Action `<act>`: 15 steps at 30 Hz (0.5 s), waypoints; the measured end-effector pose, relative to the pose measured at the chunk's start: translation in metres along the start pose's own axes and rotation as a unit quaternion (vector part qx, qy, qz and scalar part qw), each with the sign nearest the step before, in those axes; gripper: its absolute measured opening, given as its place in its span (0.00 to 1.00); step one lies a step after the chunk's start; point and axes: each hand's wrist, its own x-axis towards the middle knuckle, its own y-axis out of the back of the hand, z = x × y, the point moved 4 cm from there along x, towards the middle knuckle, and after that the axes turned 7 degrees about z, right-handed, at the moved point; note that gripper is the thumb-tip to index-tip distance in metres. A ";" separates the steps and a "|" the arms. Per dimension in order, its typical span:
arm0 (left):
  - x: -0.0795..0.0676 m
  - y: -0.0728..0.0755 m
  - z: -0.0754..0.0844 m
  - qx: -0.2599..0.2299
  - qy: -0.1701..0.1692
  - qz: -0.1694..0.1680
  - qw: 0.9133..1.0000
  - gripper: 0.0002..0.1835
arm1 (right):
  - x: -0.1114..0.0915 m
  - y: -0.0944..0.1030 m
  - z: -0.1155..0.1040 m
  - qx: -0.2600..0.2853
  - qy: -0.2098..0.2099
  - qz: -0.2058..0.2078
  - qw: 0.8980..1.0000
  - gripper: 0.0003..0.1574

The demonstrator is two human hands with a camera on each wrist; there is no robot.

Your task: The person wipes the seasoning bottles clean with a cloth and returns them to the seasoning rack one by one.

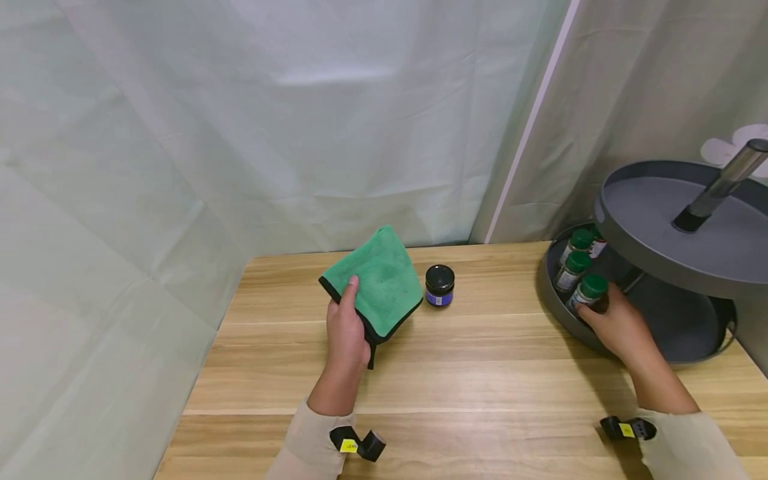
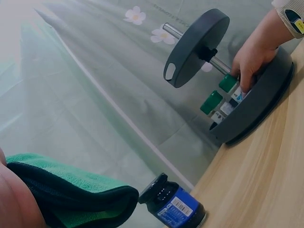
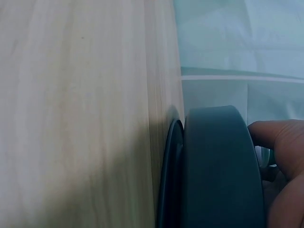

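Note:
My left hand holds a folded green cloth with black edging, thumb on top, above the table. Just right of the cloth stands a dark jar with a black lid and a blue label. At the right, my right hand reaches into the lower tray of a grey two-tier turntable rack. Its fingers and thumb grip a small green-capped spice bottle. Behind that bottle, others with green caps stand along the tray's left side. In the right wrist view, the tray wall hides most of the held bottle.
The rack's upper tray overhangs the lower one close to my right hand, with a metal post rising from it. A pale curtain hangs behind the wooden table.

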 end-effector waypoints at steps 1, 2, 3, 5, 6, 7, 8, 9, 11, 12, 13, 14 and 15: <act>0.000 0.000 0.000 0.001 -0.001 -0.001 1.000 0.24 | 0.001 0.000 -0.001 -0.001 0.001 0.000 1.000 0.51; 0.000 0.000 0.000 0.002 -0.002 -0.003 1.000 0.24 | 0.001 -0.001 -0.002 0.000 0.001 -0.001 1.000 0.50; 0.000 0.000 0.000 0.002 -0.003 -0.004 1.000 0.24 | 0.002 -0.001 -0.002 0.001 0.002 0.000 1.000 0.49; 0.000 0.000 0.000 0.002 -0.003 -0.004 1.000 0.24 | 0.004 -0.002 -0.004 0.006 0.005 0.001 1.000 0.48; 0.001 0.000 0.000 0.003 -0.003 -0.003 1.000 0.24 | 0.005 -0.002 -0.005 0.009 0.008 0.003 1.000 0.47; 0.001 0.000 0.000 0.003 -0.002 -0.003 1.000 0.24 | 0.006 -0.003 -0.005 0.010 0.009 0.005 1.000 0.46; 0.001 0.000 0.000 0.002 -0.002 -0.002 1.000 0.24 | 0.007 -0.003 -0.005 0.014 0.010 0.006 1.000 0.46; 0.001 0.000 0.000 0.002 -0.001 -0.001 1.000 0.24 | 0.008 -0.004 -0.006 0.016 0.012 0.009 1.000 0.45; 0.001 0.000 0.000 0.001 -0.001 -0.001 1.000 0.24 | 0.011 -0.005 -0.006 0.020 0.013 0.011 1.000 0.44; 0.001 0.000 0.000 0.000 -0.001 -0.002 1.000 0.24 | 0.012 -0.005 -0.007 0.021 0.014 0.012 1.000 0.44; 0.001 0.000 0.001 -0.001 -0.002 -0.003 1.000 0.24 | 0.013 -0.005 -0.007 0.023 0.013 0.011 1.000 0.45; 0.001 0.000 0.001 -0.001 -0.003 -0.005 1.000 0.24 | 0.014 -0.006 -0.007 0.026 0.012 0.011 1.000 0.45; 0.000 0.000 0.001 -0.001 -0.005 -0.006 1.000 0.23 | 0.014 -0.005 -0.008 0.029 0.011 0.010 0.999 0.46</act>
